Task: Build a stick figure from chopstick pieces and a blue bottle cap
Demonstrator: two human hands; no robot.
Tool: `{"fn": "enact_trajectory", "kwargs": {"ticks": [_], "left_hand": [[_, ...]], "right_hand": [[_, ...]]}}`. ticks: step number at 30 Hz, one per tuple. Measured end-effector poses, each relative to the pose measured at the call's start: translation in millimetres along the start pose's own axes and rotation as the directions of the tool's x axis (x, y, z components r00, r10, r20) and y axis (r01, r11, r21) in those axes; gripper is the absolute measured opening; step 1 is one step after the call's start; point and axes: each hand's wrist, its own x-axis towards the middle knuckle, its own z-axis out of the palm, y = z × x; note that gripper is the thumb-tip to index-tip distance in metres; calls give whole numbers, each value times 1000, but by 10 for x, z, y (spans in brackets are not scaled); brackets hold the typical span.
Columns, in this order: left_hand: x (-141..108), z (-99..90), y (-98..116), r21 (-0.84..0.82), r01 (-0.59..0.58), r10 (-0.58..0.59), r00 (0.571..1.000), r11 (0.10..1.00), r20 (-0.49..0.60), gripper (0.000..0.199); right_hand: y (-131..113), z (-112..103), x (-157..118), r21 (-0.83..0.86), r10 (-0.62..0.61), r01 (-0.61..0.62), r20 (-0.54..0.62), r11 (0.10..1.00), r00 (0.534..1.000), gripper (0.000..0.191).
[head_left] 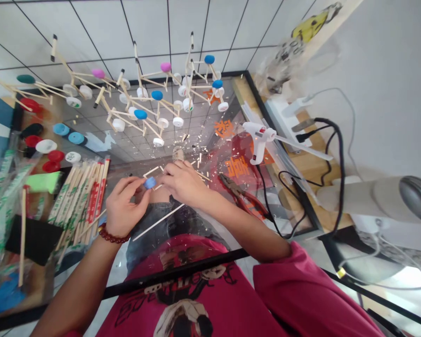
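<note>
My left hand [126,206], with a beaded bracelet on the wrist, pinches a small blue rounded piece [149,182] between thumb and fingertips. Close beside it, my right hand [185,183] has its fingers curled down; what lies under the fingertips is hidden. Short wooden sticks [153,171] joined at an angle show between the two hands, just behind the blue piece. Nearer my body, a long pale stick [158,222] lies on the glass table [203,224].
Several stick models [140,114] with bottle-cap wheels stand along the back. Bundled sticks [79,201], red caps [53,160] and blue caps [68,133] lie left. A glue gun [258,138], pliers [242,194] and cables [266,196] are right. Scraps [192,140] litter the glass.
</note>
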Motion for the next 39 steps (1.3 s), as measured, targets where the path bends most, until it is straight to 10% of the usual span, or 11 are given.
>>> {"fn": "enact_trajectory", "kwargs": {"ticks": [39], "left_hand": [[21, -1, 19, 12, -52, 52, 998, 999, -28, 15]], "right_hand": [[-16, 97, -65, 35, 18, -15, -80, 999, 997, 20]]}}
